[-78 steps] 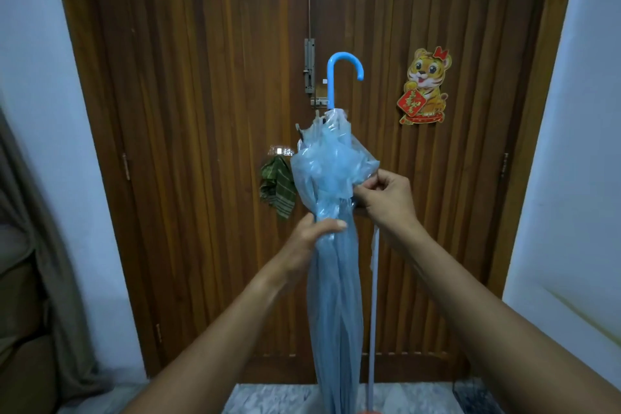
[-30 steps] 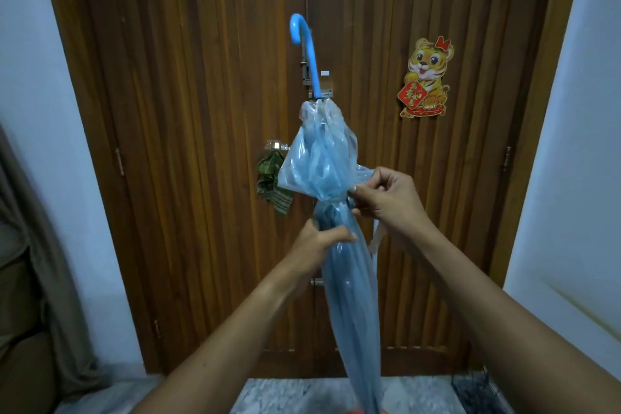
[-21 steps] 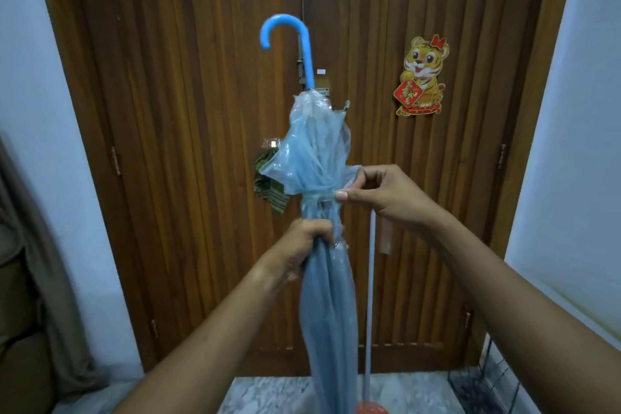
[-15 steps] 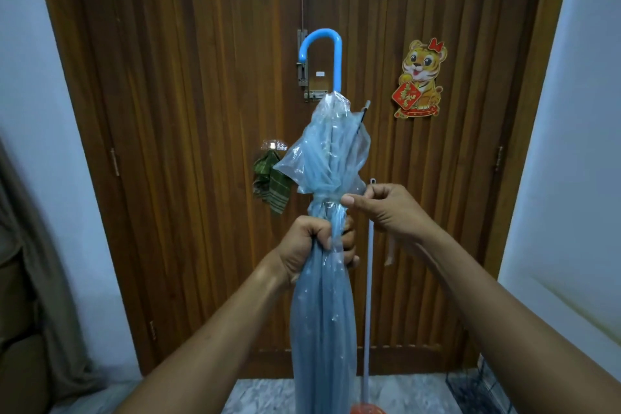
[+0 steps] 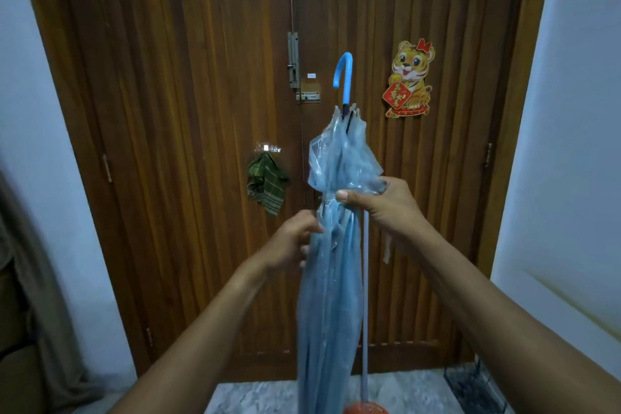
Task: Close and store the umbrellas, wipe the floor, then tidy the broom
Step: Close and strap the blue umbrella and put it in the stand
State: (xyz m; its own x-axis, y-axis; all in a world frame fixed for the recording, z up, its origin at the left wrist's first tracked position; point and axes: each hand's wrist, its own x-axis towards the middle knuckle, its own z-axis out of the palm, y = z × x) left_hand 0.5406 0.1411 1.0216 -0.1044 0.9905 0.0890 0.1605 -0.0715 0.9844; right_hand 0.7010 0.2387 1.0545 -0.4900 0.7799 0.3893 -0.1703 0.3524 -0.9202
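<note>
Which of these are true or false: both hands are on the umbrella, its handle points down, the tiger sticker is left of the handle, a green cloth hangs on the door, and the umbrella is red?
1. Both hands are on the umbrella. True: the left hand grips the folded blue umbrella and the right hand pinches it slightly higher.
2. Its handle points down. False: the curved blue handle is at the top.
3. The tiger sticker is left of the handle. False: the tiger sticker is to its right on the wooden door.
4. A green cloth hangs on the door. True: the green checked cloth hangs left of the umbrella.
5. The umbrella is red. False: it is translucent blue.
</note>
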